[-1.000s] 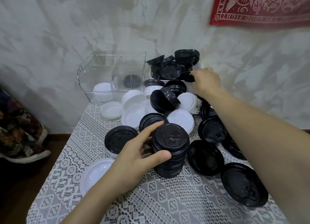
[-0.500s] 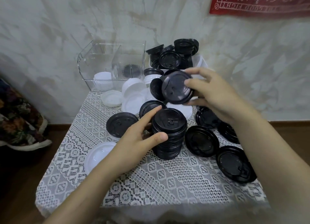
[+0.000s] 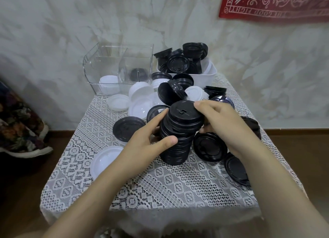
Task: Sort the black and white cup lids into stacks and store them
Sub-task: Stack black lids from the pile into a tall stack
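Right hand [image 3: 220, 120] has brought one black lid [image 3: 185, 111] onto the single stack [image 3: 176, 141]; both hands' [image 3: 151, 139] grip clasps it

Head view, down onto table [image 3: 170, 188]

Lace tablecloth [image 3: 174, 188] — red banner [image 3: 274, 2] on the mottled wall [image 3: 71, 15].

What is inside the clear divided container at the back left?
The clear container holds a white lid stack in its left compartment and a dark ribbed object, possibly black lids, on the right; counts are unreadable.
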Available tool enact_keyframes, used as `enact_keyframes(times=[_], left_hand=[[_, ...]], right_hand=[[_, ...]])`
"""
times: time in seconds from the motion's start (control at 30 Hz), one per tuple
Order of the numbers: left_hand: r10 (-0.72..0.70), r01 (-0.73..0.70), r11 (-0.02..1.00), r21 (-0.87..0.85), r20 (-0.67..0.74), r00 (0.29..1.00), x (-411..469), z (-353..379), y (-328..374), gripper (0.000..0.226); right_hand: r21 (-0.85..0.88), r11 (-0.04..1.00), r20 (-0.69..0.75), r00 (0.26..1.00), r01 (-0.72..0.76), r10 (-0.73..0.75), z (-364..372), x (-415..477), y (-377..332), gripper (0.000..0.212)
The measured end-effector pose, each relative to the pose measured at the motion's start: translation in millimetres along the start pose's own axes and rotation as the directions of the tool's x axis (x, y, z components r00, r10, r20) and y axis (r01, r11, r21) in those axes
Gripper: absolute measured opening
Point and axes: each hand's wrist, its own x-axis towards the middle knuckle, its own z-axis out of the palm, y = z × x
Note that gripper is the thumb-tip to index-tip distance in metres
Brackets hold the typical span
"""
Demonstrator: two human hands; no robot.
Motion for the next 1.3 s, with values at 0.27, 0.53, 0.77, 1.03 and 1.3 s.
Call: enact_keyframes(times=[0.27,0.53,0.77,1.03,1.3], left_hand=[[0.014,-0.014,1.0,0.0,-0.011,1.0,3.0,2.2,-2.3,0.068],[0.015,-0.015,1.0,-0.019,-0.015,1.0,0.7,2.5,-0.8,0.066],[-0.024,0.024,0.999,-0.025,-0.022,0.999,-1.4,0.3,-0.2,0.073],[-0.001,0.0,1.0,-0.022,-0.015,1.0,-0.4,1.1,0.6,0.054],[0.011,-0.012,1.0,-0.027,-0.024,1.0,0.3,0.7,-5.2,0.055]], right_hand=[[-0.043,0.991,0.018,0.992,0.129,-0.128,5.4,-5.5,3.8,0.033],[-0.049,0.983,0.296,0.943,0.176,-0.154,-10.7,-14.5,8.0,0.069],[-0.044,0.976,-0.062,0.974,0.214,-0.217,-14.0,-11.4,5.0,0.04],[-0.204,0.952,0.025,0.973,0.23,-0.23,9.4,-21.3,5.2,0.052],[-0.294,0.92,0.253,0.949,0.261,-0.188,0.1,-26.1,6.6,0.062]])
